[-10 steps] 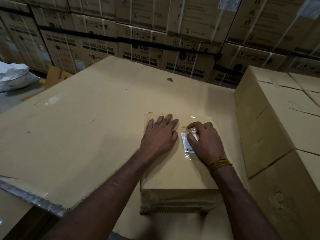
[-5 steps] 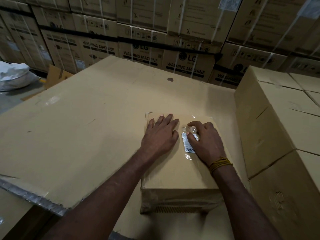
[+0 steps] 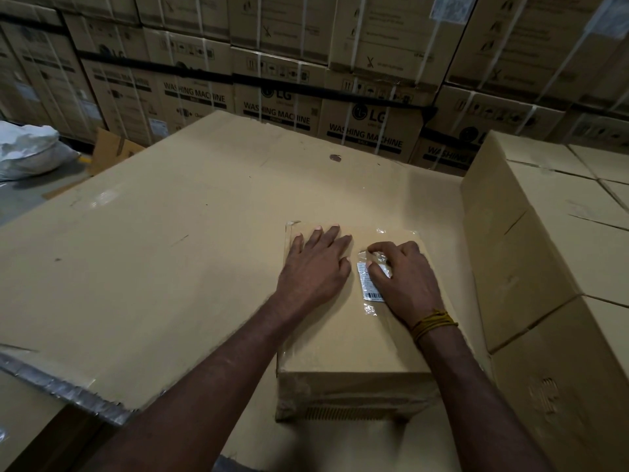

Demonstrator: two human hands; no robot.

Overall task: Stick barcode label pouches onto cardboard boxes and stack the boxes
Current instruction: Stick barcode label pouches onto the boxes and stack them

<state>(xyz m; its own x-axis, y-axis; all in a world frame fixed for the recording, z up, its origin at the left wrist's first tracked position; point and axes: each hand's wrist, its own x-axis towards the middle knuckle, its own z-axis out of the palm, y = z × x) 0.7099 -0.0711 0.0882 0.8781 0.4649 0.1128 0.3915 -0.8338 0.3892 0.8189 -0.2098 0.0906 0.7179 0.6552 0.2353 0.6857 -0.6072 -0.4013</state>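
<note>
Warehouse or goods store, wall of strapped washing machine cartons (image 3: 366, 129) stacked high across the back, plain stacked cardboard boxes (image 3: 551, 240) at right, large flat cardboard sheet (image 3: 153, 260) as work surface, white sack (image 3: 29, 149) on concrete floor (image 3: 20, 199) at left

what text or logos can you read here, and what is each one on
"LG" logo: big stacked cartons behind the work surface.
"WASHING MACHINE": black-banded print on those same cartons.
Handling pictograms sit on the cartons; the finer print under the bands is too blurred to read.
Barcode label in the clear pouch on the small box: bars show, but its text is too small to read.
</note>
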